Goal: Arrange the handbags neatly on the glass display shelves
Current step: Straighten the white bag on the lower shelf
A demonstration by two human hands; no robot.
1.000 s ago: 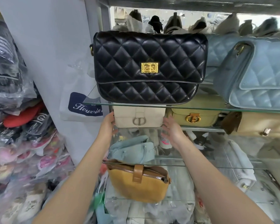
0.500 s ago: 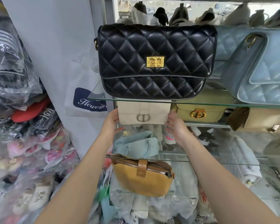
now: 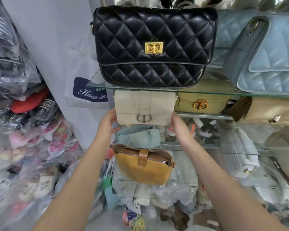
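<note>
Glass shelves (image 3: 97,81) crowded with bags face you. Nearest, your left hand (image 3: 109,125) and right hand (image 3: 179,129) each clasp a short end of the cream handbag (image 3: 144,105), which sits on the second shelf under the black quilted bag (image 3: 154,47). Its long axis runs left-right between your palms, neither nearer. The olive bag (image 3: 202,104) sits just beside its right end, so squaring it likely means nudging left or straight back.

The left hand (image 3: 107,126) and right hand (image 3: 179,129) are bare, and the left arm (image 3: 77,174) and right arm (image 3: 223,180) are bare too.
</note>
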